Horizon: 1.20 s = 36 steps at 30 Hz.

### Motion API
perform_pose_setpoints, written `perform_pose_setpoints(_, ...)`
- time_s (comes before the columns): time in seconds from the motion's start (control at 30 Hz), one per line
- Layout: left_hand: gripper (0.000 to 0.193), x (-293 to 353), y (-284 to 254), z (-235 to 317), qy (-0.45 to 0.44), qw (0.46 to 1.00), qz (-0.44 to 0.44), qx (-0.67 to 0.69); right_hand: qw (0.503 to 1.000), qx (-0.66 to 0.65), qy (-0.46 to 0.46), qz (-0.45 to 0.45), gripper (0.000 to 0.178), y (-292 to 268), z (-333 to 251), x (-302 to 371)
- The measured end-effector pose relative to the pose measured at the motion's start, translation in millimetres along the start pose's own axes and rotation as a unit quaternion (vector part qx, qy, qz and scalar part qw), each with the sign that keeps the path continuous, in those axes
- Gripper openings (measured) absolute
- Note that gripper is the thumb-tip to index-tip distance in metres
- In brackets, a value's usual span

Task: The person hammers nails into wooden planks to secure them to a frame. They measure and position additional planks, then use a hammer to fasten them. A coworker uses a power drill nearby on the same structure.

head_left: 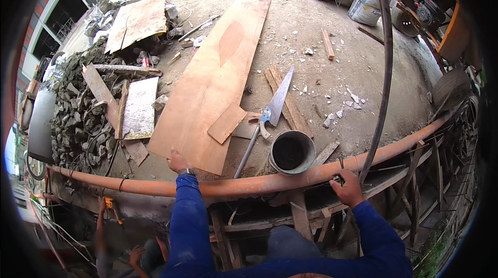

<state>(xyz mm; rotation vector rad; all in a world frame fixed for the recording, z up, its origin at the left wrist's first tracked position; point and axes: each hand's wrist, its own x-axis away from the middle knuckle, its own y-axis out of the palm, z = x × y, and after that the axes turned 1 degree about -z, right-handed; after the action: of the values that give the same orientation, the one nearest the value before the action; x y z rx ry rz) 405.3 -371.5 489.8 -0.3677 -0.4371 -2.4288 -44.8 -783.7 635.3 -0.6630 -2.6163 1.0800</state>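
Observation:
A long plywood sheet [207, 96] lies on the ground ahead of me, its near edge by the orange pipe [249, 187]. At that near edge my left hand [179, 162] is closed on the sheet; the fingers' undersides are hidden. A smaller plywood piece [226, 123] rests on the sheet's right side. My right hand [348, 189] is at the pipe farther right, fingers curled around something dark that I cannot make out. Between the hands, a handsaw [278, 100] lies with its blade pointing away, beside a dark bucket [292, 152] and a metal rod [247, 151].
Broken rocks [78, 117] and boards are heaped at left. Filled sacks [364, 8] stand at the far right, near an orange machine housing [448, 29]. A dark hose [386, 70] rises at right. Below the pipe are timber supports and another person's hand with a yellow tool [110, 204].

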Motion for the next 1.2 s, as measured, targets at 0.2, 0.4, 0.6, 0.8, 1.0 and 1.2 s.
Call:
perform_pose_setpoints(0.2, 0.032, 31, 42, 119, 0.317, 0.94, -0.12, -0.046, 0.994, -0.057, -0.093, -0.003, 0.03, 11, -54, -49)
perform_pose_setpoints(0.4, 0.029, 104, 72, 233, 0.525, 0.81, -0.215, -0.149, 0.965, -0.248, -0.062, -0.062, 0.028, 23, -115, -96)
perform_pose_setpoints(0.6, 0.021, 211, 13, 291, 0.63, 0.681, -0.276, -0.252, 0.856, -0.503, 0.001, -0.117, 0.043, 39, -151, -198)
perform_pose_setpoints(0.8, 0.031, 280, -62, 400, 0.764, 0.481, -0.296, -0.311, 0.76, -0.645, 0.037, -0.066, 0.05, 4, -186, -271)
perform_pose_setpoints(1.0, 0.036, 339, -91, 503, 0.799, 0.404, -0.286, -0.34, 0.89, -0.393, -0.166, 0.159, 0.051, -7, -181, -265)
perform_pose_setpoints(1.2, 0.022, 383, -110, 584, 0.823, 0.426, -0.204, -0.315, 0.896, -0.226, -0.299, 0.24, 0.075, -37, -219, -203)
